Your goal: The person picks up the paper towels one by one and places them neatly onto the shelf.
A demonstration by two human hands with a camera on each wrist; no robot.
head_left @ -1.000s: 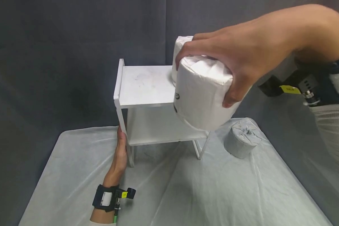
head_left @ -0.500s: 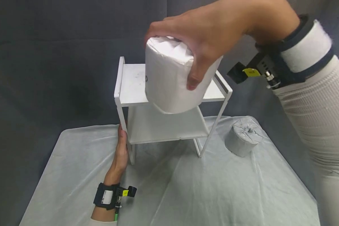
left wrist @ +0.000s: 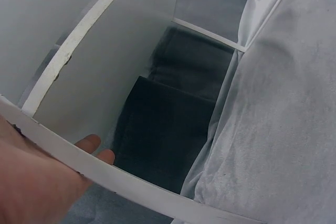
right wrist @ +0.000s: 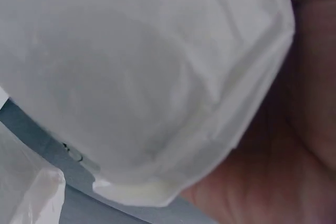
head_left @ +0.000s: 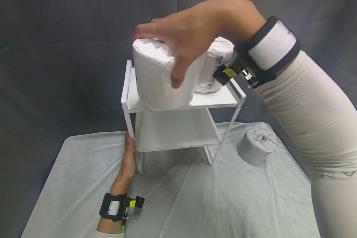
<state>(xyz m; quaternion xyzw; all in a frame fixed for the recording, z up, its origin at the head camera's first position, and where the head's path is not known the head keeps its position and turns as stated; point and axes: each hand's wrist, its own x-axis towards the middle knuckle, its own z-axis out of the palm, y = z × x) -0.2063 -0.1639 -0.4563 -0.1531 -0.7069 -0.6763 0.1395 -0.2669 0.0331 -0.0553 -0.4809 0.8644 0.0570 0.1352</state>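
Observation:
My right hand (head_left: pixel 187 36) grips a white paper-wrapped toilet roll (head_left: pixel 154 79) from above, fingers over the far side and thumb on the near side. The roll is upright at the front left of the white shelf's top board (head_left: pixel 214 99); whether its base touches the board cannot be told. A second wrapped toilet roll (head_left: pixel 208 77) with dark print stands behind it, partly hidden by my wrist. Wrinkled white wrapping fills the right wrist view. Low on the left, my left hand (head_left: pixel 126 168) lies against the shelf's leg with extended fingers; two fingertips (left wrist: pixel 89 142) show past the white bar.
A grey-looking wrapped roll (head_left: pixel 256 147) stands on the cloth-covered table (head_left: pixel 232 198), right of the shelf. Below the top board is a lower white board (head_left: pixel 175 132). Dark grey curtain (head_left: pixel 62 66) hangs behind and at both sides.
My right hand has carried the toilet roll leftward, from the shelf's right side to above its front left. The roll behind shows more now. The left hand has stayed in place.

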